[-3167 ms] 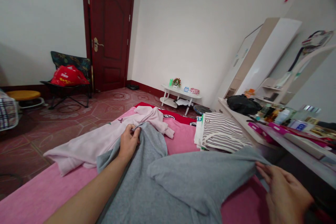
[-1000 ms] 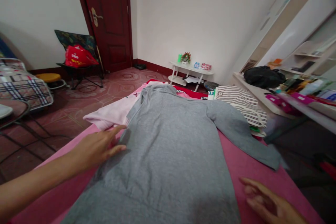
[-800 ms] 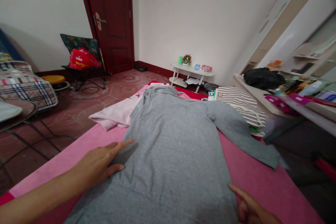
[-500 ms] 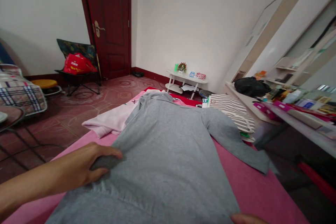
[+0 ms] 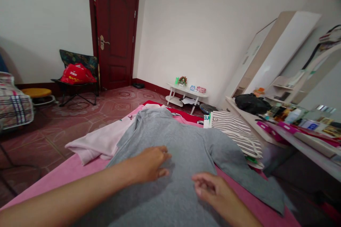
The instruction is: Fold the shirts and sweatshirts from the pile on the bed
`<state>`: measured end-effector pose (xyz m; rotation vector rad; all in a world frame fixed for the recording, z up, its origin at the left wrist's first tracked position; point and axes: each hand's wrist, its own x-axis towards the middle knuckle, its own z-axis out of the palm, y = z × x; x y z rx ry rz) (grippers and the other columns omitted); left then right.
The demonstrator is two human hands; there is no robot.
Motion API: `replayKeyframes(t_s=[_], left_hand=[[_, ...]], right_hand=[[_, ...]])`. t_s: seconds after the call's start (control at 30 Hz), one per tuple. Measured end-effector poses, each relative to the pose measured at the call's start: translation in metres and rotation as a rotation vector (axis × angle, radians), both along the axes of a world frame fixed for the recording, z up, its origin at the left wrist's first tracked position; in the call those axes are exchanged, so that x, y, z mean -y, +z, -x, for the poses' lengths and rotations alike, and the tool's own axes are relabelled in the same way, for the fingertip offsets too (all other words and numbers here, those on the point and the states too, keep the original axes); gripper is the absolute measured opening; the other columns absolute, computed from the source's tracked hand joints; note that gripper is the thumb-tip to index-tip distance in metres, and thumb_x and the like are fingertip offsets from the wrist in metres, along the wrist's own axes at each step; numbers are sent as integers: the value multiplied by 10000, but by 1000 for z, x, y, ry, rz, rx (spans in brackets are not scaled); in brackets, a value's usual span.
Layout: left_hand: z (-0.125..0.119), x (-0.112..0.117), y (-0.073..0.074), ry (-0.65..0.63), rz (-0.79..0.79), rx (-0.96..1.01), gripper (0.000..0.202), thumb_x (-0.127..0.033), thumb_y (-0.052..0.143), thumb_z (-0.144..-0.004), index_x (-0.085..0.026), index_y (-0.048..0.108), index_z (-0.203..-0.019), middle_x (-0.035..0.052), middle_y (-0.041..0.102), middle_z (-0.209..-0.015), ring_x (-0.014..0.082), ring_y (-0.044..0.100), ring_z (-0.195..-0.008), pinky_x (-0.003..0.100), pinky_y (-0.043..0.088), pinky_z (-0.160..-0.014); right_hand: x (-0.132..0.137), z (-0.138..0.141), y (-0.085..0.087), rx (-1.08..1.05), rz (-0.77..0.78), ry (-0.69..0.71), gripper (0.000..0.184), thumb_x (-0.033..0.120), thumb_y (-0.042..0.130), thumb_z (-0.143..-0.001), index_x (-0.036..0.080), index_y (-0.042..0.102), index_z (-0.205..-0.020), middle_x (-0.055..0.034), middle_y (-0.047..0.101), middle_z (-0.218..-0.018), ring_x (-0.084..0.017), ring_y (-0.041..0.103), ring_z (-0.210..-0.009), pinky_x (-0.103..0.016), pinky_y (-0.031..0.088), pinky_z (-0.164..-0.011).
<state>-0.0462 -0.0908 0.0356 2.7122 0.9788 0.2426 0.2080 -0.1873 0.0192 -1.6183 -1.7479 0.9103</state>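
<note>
A grey long-sleeved shirt [image 5: 176, 149] lies spread out, its collar end away from me and one sleeve reaching out to the right. My left hand [image 5: 153, 163] is over the middle of the shirt, fingers loosely bent and thumb apart, nothing held. To its right, above the shirt's right side, is my right hand [image 5: 210, 191], with curled fingers, a gap to the thumb and nothing visible in it. Whether either hand touches the cloth I cannot tell. A pale pink garment [image 5: 98, 140] sticks out from under the shirt on the left.
Beneath the clothes is a pink bed cover [image 5: 53, 181]. A striped folded cloth [image 5: 237, 131] lies at the right, beside a cluttered dressing table [image 5: 229, 104]. Farther off stand a small white table [image 5: 186, 90], a folding chair with a red bag [image 5: 78, 74] and a yellow stool [image 5: 37, 93].
My left hand has left the shirt's left edge and moved right and forward. My right hand has come up from the bottom edge toward the middle. The view has shifted slightly.
</note>
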Motion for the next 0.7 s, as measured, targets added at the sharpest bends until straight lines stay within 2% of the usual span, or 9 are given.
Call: replayKeyframes(t_s=[0.07,0.13,0.23,0.3,0.33,0.43,0.5,0.57,0.7], left_hand=[[-28,-29,-31,-9,-66,3,564,-389,539,-841,-173,467,-1356,174,386,-1450,329,394,-1314,437,343,-1066],[-43,-51,-64,3,-82,-24,580,-415,432,-901,-144,385,-1412,177,293,-1505,324,265,-1387,475,242,-1119],[-48,-67,-88,-3,-124,-48,619,-461,301,-941,-129,281,-1463,177,197,-1537,316,172,-1417,500,187,-1132],[-48,-74,-80,-57,-153,-86,647,-480,363,-913,-109,327,-1442,197,253,-1512,321,247,-1394,466,267,-1107],[-49,-79,-69,-83,-155,-122,623,-477,433,-882,-120,422,-1392,193,364,-1463,320,358,-1342,430,346,-1063],[-54,-109,-28,-63,-151,-216,310,-385,577,-800,-192,710,-1002,115,704,-1047,276,655,-973,340,515,-811],[-58,-141,-1,45,-196,-196,234,-296,531,-838,-171,727,-872,122,719,-906,275,671,-887,351,517,-758],[-59,-177,17,173,-262,-147,254,-191,471,-873,-127,706,-942,175,688,-996,299,638,-985,389,493,-816],[-52,-232,28,365,-288,-87,223,-181,514,-899,-108,636,-1071,173,630,-1099,270,598,-1049,412,475,-881]], right_hand=[[-53,10,-11,11,-181,-19,382,242,556,-707,185,678,-1064,-83,700,-1018,-213,648,-920,-334,507,-834],[-97,16,-29,134,-347,-39,485,216,542,-723,190,609,-1202,-97,629,-1214,-229,578,-1117,-384,427,-987],[-136,14,-61,400,-376,-107,530,288,510,-816,188,502,-1336,-103,450,-1426,-251,368,-1340,-458,255,-1113],[-146,10,-76,521,-324,-153,523,377,462,-874,186,478,-1361,-104,379,-1472,-271,288,-1382,-499,192,-1126],[-148,8,-81,549,-311,-164,525,404,440,-890,183,474,-1366,-105,366,-1479,-276,273,-1389,-508,182,-1126],[-147,1,-86,540,-314,-151,510,400,440,-893,194,487,-1357,-93,364,-1481,-268,274,-1389,-499,195,-1125],[-147,-2,-86,498,-313,-143,473,382,459,-882,211,529,-1318,-81,400,-1462,-260,311,-1373,-491,214,-1123],[-149,-5,-86,460,-318,-148,444,370,470,-874,213,565,-1278,-75,439,-1437,-259,343,-1356,-489,232,-1119],[-154,-10,-89,421,-338,-154,407,348,486,-858,205,603,-1221,-73,484,-1400,-254,381,-1329,-474,263,-1112]])
